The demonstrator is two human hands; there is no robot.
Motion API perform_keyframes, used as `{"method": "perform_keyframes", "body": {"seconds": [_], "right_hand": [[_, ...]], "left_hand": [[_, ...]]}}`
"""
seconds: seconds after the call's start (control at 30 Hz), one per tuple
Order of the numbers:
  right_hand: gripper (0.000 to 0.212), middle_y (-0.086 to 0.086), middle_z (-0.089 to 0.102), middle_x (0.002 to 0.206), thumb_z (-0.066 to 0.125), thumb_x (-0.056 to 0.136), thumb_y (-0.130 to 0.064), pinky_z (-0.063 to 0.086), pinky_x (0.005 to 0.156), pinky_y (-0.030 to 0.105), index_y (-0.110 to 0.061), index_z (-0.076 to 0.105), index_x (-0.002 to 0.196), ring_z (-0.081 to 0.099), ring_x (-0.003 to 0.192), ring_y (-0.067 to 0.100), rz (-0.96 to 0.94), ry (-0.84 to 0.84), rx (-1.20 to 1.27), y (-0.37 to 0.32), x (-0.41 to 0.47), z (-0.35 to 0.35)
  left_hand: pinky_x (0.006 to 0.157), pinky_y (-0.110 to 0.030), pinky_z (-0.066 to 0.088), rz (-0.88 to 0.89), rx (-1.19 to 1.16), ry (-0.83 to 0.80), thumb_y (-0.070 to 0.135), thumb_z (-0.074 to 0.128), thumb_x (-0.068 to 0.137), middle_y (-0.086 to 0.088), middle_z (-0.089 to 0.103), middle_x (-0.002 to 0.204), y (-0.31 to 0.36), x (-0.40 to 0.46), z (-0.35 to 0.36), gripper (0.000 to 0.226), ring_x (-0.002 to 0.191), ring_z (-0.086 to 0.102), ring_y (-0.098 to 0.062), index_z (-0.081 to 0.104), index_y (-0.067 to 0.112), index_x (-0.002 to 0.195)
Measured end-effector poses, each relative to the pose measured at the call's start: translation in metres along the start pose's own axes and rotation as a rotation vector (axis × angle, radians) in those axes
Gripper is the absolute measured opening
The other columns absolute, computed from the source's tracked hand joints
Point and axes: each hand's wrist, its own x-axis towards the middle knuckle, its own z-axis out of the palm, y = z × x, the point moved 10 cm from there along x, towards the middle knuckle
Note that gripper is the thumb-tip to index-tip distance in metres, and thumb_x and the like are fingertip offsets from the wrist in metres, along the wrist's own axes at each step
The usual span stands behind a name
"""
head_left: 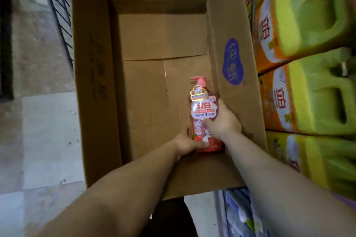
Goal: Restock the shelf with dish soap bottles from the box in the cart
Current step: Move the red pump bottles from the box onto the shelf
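Observation:
A red dish soap bottle (202,109) with a pink pump top and a white label lies inside the open cardboard box (150,86), near its right wall. My left hand (185,143) grips the bottle's base from the left. My right hand (224,121) wraps its right side, fingers across the label. Apart from this bottle, the visible box floor is bare cardboard.
On the right, shelves hold large yellow-green detergent jugs (316,19) with orange labels, close to the box's right flap. A black wire cart frame (59,15) runs along the box's left side. Tiled floor (44,140) lies to the left. Blue packages (238,215) sit below the box at lower right.

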Motion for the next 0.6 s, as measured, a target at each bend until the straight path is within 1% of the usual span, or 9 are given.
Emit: {"method": "perform_keyframes", "body": {"seconds": [0.07,0.17,0.3,0.37,0.4,0.43,0.47,0.53,0.6], "right_hand": [[0.07,0.007,0.059,0.131,0.067,0.084,-0.035,0.045,0.095,0.036,-0.021,0.033,0.144,0.056,0.119,0.031,0.036,-0.005,-0.037,0.001,0.004,0.001],[0.064,0.009,0.061,0.128,0.069,0.083,-0.04,0.047,0.094,0.037,-0.015,0.042,0.135,0.058,0.118,0.031,0.081,-0.059,-0.047,-0.001,0.009,0.008],[0.049,0.005,0.064,0.126,0.07,0.084,-0.037,0.051,0.096,0.041,-0.018,0.056,0.126,0.061,0.113,0.027,0.098,-0.196,0.14,-0.01,0.008,0.035],[0.046,0.005,0.064,0.126,0.069,0.086,-0.03,0.052,0.094,0.041,-0.017,0.054,0.128,0.062,0.111,0.024,0.089,-0.257,0.272,-0.017,0.005,0.051],[0.048,0.004,0.063,0.126,0.07,0.087,-0.027,0.054,0.087,0.038,-0.017,0.051,0.13,0.062,0.107,0.022,0.092,-0.283,0.345,-0.021,0.003,0.057],[0.052,0.002,0.063,0.124,0.07,0.087,-0.026,0.054,0.077,0.033,-0.018,0.047,0.132,0.062,0.101,0.019,0.096,-0.311,0.414,-0.025,0.001,0.061],[0.054,0.0,0.062,0.121,0.071,0.087,-0.025,0.05,0.065,0.026,-0.019,0.044,0.134,0.06,0.094,0.015,0.093,-0.337,0.465,-0.027,0.0,0.065],[0.06,-0.004,0.061,0.113,0.074,0.084,-0.025,0.039,0.054,0.019,-0.023,0.04,0.134,0.056,0.082,0.006,0.083,-0.364,0.539,-0.03,0.002,0.07],[0.067,-0.005,0.06,0.111,0.076,0.082,-0.026,0.037,0.053,0.019,-0.024,0.038,0.136,0.054,0.076,0.0,0.102,-0.372,0.591,-0.03,0.004,0.073]], "left_hand": [[0.087,-0.033,0.056,-0.01,-0.074,-0.015,0.013,0.09,0.06,-0.006,0.071,0.114,-0.002,0.004,0.006,0.08,0.099,0.069,-0.02,0.054,0.012,0.13],[0.087,-0.034,0.056,-0.067,-0.165,0.031,0.013,0.092,0.059,-0.005,0.068,0.115,-0.011,0.004,-0.007,0.085,0.101,0.068,-0.02,0.049,0.011,0.132],[0.076,-0.027,0.057,-0.091,-0.177,0.11,0.015,0.092,0.059,-0.005,0.066,0.116,-0.022,-0.007,-0.041,0.09,0.099,0.067,-0.018,0.043,0.011,0.134],[0.083,-0.034,0.058,-0.098,-0.185,0.118,0.017,0.094,0.055,-0.005,0.067,0.116,-0.027,-0.01,-0.054,0.095,0.1,0.068,-0.02,0.043,0.012,0.135],[0.088,-0.038,0.057,-0.097,-0.2,0.128,0.016,0.094,0.055,-0.005,0.067,0.116,-0.03,-0.01,-0.058,0.095,0.101,0.068,-0.021,0.042,0.011,0.135],[0.091,-0.04,0.056,-0.094,-0.226,0.136,0.014,0.093,0.057,-0.006,0.067,0.116,-0.031,-0.011,-0.062,0.093,0.101,0.068,-0.022,0.042,0.01,0.134],[0.091,-0.042,0.055,-0.093,-0.254,0.144,0.01,0.092,0.059,-0.007,0.067,0.115,-0.033,-0.011,-0.063,0.091,0.101,0.067,-0.023,0.041,0.009,0.134],[0.082,-0.039,0.057,-0.083,-0.284,0.148,0.004,0.088,0.063,-0.007,0.066,0.112,-0.031,-0.012,-0.061,0.085,0.098,0.067,-0.023,0.039,0.008,0.132],[0.07,-0.031,0.056,-0.068,-0.288,0.151,0.0,0.085,0.067,-0.006,0.063,0.111,-0.026,-0.015,-0.058,0.082,0.096,0.065,-0.021,0.036,0.01,0.133]]}}
